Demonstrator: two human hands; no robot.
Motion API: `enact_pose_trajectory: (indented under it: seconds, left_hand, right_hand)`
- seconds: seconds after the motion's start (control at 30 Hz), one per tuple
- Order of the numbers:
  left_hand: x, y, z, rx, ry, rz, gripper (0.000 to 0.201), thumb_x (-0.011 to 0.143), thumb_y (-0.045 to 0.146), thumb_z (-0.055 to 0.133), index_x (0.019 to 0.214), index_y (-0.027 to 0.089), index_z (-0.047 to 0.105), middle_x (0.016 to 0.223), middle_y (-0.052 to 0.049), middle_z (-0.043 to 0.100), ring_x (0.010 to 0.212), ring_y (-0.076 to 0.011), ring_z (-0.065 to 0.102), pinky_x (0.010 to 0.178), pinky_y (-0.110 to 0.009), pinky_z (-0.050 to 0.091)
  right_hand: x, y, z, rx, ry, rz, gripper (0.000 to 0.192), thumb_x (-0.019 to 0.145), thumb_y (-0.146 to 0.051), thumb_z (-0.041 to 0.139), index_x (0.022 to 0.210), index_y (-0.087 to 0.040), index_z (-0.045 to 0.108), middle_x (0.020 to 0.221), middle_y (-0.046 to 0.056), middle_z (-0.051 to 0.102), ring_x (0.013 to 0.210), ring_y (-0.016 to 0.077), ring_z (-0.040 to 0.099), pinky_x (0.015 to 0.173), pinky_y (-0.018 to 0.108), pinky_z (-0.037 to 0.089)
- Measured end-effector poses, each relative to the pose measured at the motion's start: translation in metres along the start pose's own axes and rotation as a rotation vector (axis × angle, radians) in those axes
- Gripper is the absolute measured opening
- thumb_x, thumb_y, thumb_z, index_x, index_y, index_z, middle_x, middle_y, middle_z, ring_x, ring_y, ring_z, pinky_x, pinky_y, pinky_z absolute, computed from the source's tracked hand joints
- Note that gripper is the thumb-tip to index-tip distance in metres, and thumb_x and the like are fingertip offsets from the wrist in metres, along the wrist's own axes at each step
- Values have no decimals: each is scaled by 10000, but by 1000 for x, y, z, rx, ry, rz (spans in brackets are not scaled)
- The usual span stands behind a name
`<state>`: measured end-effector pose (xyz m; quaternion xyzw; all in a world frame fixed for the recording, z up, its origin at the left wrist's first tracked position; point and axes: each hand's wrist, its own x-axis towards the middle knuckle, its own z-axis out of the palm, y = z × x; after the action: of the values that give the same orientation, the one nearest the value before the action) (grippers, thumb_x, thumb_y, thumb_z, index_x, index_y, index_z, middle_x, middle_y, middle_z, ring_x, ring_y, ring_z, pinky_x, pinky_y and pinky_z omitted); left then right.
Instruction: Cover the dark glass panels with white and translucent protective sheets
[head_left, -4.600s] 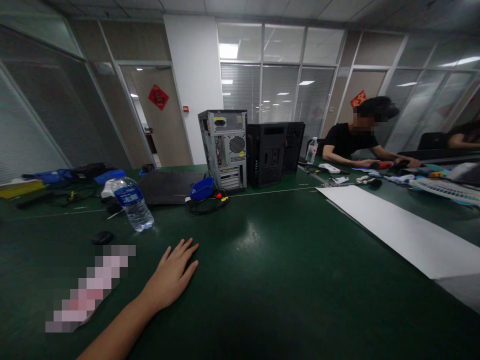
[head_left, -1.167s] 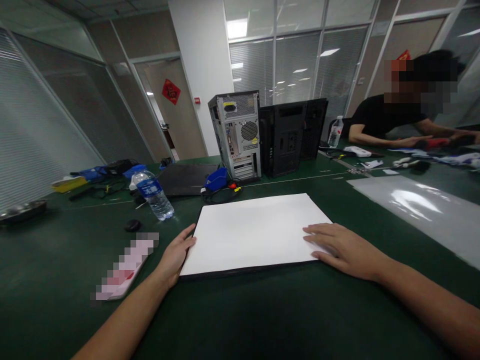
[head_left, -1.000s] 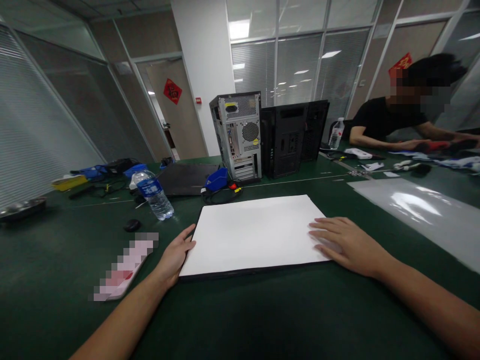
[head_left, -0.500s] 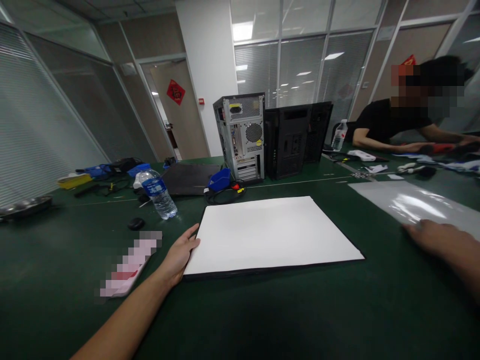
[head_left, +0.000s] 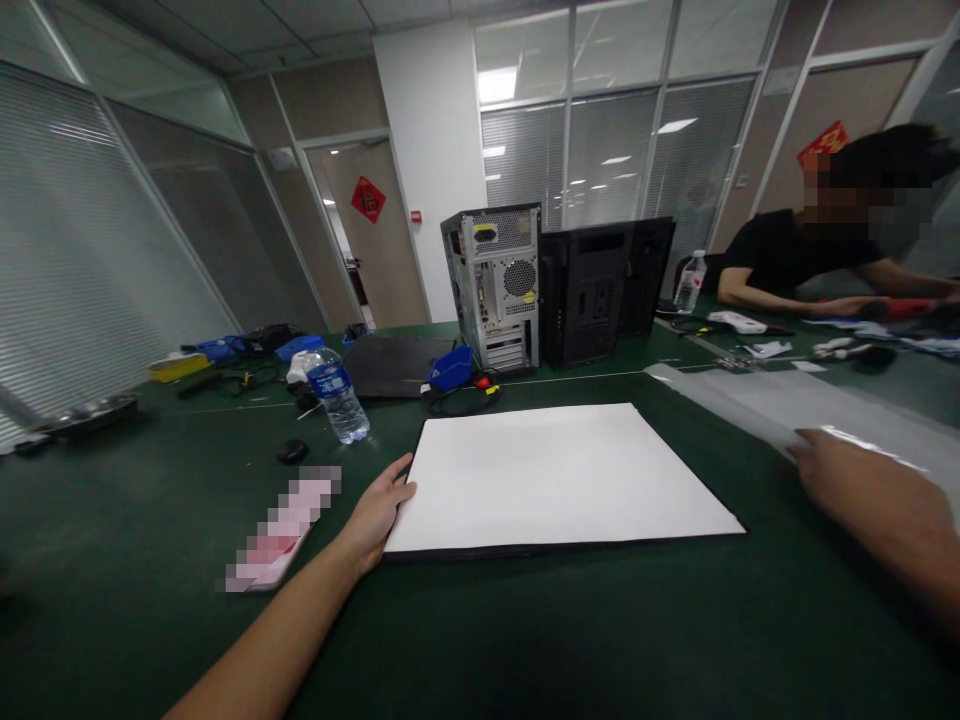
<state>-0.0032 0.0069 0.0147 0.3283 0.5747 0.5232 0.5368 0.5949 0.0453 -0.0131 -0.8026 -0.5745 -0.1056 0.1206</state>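
While left hand [head_left: 375, 512] rests flat, fingers uncurled, against left edge of white board [head_left: 555, 475] on green counter [head_left: 480, 630], right hand [head_left: 862, 490] pinches near edge of clear plastic sheet [head_left: 795, 400], well right of board. Judgement: lift sheet slowly, keep it taut, hold board steady.

Both forearms are bare, no sleeves showing anywhere in view. Left hand [head_left: 377, 510] and right hand [head_left: 862, 487] have no gloves, rings or watch that I can spot.
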Motion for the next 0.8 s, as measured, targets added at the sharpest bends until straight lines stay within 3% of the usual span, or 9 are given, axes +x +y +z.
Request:
enact_pose_trajectory:
  seconds: [0.1, 0.2, 0.3, 0.43, 0.53, 0.67, 0.8]
  left_hand:
    - [0, 0, -1, -1, 3, 3, 781, 820, 7, 606, 1556, 150, 386, 1193, -151, 748, 597, -149, 700, 521, -243, 537]
    - [0, -1, -1, -5, -6, 5, 780, 821, 10, 612, 1555, 152, 390, 1203, -157, 747, 621, -161, 717, 537, -250, 550]
    - [2, -3, -1, -15, -19, 11, 797, 826, -6, 601, 1570, 143, 357, 1242, -182, 732, 695, -190, 752, 567, -262, 572]
    - [7, -6, -4, -4, -45, 15, 844, 825, -16, 622, 1590, 165, 313, 1291, -201, 708, 806, -228, 781, 607, -277, 599]
    - [10, -8, -5, 21, -55, 20, 826, 845, -7, 617, 1590, 164, 305, 1315, -215, 693, 800, -237, 786, 587, -281, 602]
    - [11, -9, -6, 49, -46, 10, 811, 854, 0, 615, 1587, 172, 315, 1333, -222, 682, 769, -240, 787, 557, -283, 597]
    - [10, -8, -4, 19, -40, 4, 860, 817, -8, 643, 1590, 190, 322, 1344, -207, 680, 801, -244, 790, 615, -299, 618]
  right_hand:
    - [-13, -33, -18, 33, 26, -176, 662, 1002, -526, 269, 1437, -122, 561, 1245, 246, 669, 1033, 392, 659, 822, 530, 529]
    - [-30, -68, -26, 195, 18, -516, 622, 1006, -516, 338, 1449, -144, 565, 1347, 196, 638, 1186, 367, 619, 1030, 541, 493]
    - [-48, -93, -21, 339, -124, -759, 594, 992, -558, 443, 1476, -231, 550, 1461, 109, 577, 1301, 339, 566, 1118, 558, 449]
    - [-61, -109, -8, 435, -248, -920, 585, 984, -545, 521, 1519, -311, 495, 1533, 46, 508, 1390, 305, 493, 1148, 564, 426]
    - [-57, -108, -7, 441, -185, -905, 569, 988, -545, 514, 1505, -307, 513, 1527, 47, 516, 1394, 303, 489, 1156, 572, 413]
    - [-41, -93, -11, 319, -56, -678, 543, 1000, -568, 436, 1345, -218, 666, 1357, 106, 653, 1236, 336, 609, 1072, 598, 478]
    - [-28, -75, -10, 181, -101, -520, 545, 1006, -547, 397, 1243, -180, 723, 1236, 132, 708, 1079, 346, 669, 949, 590, 538]
